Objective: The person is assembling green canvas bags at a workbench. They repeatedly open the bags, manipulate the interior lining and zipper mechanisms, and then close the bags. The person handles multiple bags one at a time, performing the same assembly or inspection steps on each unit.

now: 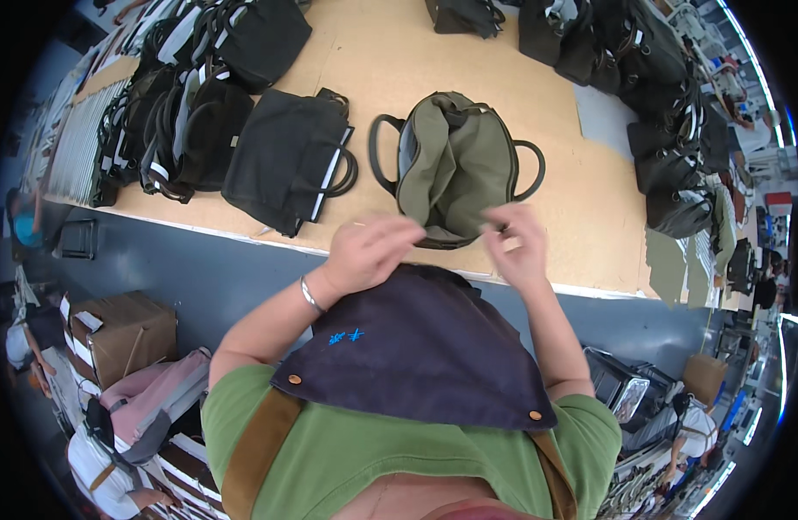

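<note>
A handbag (451, 165) stands unzipped on the table in front of me, its olive lining showing and a dark handle out to each side. At its near left rim is my left hand (377, 247), a bangle on the wrist. Its fingers stretch out toward the bag's mouth with nothing visible in them; whether they touch the rim I cannot tell. My right hand (516, 247) hovers by the near right rim, its fingers bent and smeared by motion. A small pale patch shows at these fingers, too blurred to name.
Left of the open bag lies a black handbag (286, 156) with a white edge. More dark bags (212, 121) crowd the table's left, and others (667, 139) line its right. A cardboard box (126, 334) sits below on the left. Other people are at the sides.
</note>
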Tool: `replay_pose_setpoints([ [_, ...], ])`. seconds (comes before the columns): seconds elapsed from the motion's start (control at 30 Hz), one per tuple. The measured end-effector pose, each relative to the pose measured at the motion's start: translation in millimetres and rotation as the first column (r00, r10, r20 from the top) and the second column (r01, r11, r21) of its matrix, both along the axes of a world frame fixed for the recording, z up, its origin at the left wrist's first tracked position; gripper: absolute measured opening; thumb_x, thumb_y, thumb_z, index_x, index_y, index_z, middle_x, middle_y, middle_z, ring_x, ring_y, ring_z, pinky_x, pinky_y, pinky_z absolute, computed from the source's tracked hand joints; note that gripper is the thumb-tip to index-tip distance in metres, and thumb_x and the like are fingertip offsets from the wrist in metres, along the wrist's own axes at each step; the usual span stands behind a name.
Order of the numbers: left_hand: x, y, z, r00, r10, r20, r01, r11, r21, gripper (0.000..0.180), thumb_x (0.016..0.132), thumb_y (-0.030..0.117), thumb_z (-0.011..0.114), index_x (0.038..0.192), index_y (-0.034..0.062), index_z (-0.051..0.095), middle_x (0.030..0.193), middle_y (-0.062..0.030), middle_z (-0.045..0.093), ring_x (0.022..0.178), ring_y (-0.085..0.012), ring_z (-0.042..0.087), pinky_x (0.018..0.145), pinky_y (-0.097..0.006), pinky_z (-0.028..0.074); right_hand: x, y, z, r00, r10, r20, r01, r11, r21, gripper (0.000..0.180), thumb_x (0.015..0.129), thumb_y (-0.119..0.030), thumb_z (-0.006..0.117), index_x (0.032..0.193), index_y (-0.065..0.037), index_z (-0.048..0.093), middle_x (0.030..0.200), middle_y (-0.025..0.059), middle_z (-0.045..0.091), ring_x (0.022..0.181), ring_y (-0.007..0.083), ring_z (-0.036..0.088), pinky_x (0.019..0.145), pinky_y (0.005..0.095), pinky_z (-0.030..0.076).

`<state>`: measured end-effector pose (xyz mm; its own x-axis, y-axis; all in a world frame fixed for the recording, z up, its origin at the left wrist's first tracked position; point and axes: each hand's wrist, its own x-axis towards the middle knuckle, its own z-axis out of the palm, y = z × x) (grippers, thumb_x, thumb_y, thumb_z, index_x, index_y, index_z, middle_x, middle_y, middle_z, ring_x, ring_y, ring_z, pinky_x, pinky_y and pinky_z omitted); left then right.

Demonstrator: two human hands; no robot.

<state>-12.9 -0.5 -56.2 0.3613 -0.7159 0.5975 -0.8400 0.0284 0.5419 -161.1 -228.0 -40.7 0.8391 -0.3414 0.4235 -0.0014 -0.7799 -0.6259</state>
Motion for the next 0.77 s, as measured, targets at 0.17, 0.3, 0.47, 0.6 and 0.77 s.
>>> replay_pose_setpoints([
  [0.17,12.9,-11.2,-55.1,0.860,0.356,-0.365,-0.353,0.932,0.078,0.051,0.088,0.016,0.062,0.133,0.0004,0.044,0.122,-0.0184,0.044,0.109,-0.0312,0.048,0.093,-0.039,0.042,21.6,-37.6,-41.8,0.905,-0.426,0.008,0.336,0.725,0.602,0.067,0.081,-0.010,0.074,0.138,-0.010,0.039,0.120,0.0148,0.052,0.102,0.0239,0.057,0.080,0.0354,0.050],
  [0.3,-18.9,-61.5,-21.1,0.928,-0.030,-0.370,0.108,0.975,0.193,0.046,0.090,0.023,0.061,0.127,-0.0025,0.050,0.125,-0.0206,0.044,0.114,-0.0362,0.045,0.101,-0.044,0.038,76.8,13.6,-33.3,0.979,-0.189,0.073,0.142,0.896,0.420,0.073,0.083,-0.007,0.071,0.145,-0.010,0.034,0.119,0.0148,0.052,0.100,0.0222,0.058,0.087,0.0365,0.050],
  [0.47,-28.0,-79.7,-9.1,0.944,-0.100,-0.315,0.175,0.960,0.220,0.051,0.089,0.023,0.064,0.132,0.0005,0.050,0.132,-0.0201,0.039,0.117,-0.0357,0.044,0.104,-0.043,0.035,78.2,-7.0,-25.9,0.976,-0.216,-0.002,0.182,0.816,0.549,0.060,0.086,-0.005,0.066,0.141,-0.007,0.040,0.109,0.0148,0.060,0.098,0.0211,0.061,0.087,0.0335,0.050],
  [0.6,-24.1,-73.4,-22.4,0.882,0.001,-0.470,0.057,0.992,0.109,0.046,0.087,0.014,0.066,0.131,0.0066,0.053,0.127,-0.0176,0.043,0.116,-0.0332,0.048,0.098,-0.039,0.042,57.8,-63.6,13.5,0.916,-0.389,0.100,0.289,0.811,0.510,0.048,0.089,-0.002,0.060,0.134,-0.004,0.044,0.110,0.0179,0.063,0.102,0.0273,0.063,0.090,0.0341,0.049],
  [0.77,-14.0,-81.6,-61.2,0.783,-0.011,-0.621,0.332,0.852,0.404,0.046,0.085,0.020,0.070,0.128,0.0122,0.057,0.121,-0.0139,0.047,0.117,-0.0295,0.048,0.099,-0.037,0.041,33.4,-139.6,55.0,0.842,-0.529,0.100,0.505,0.840,0.197,0.046,0.090,-0.006,0.060,0.133,-0.005,0.044,0.120,0.0177,0.062,0.110,0.0312,0.062,0.094,0.0389,0.047],
])
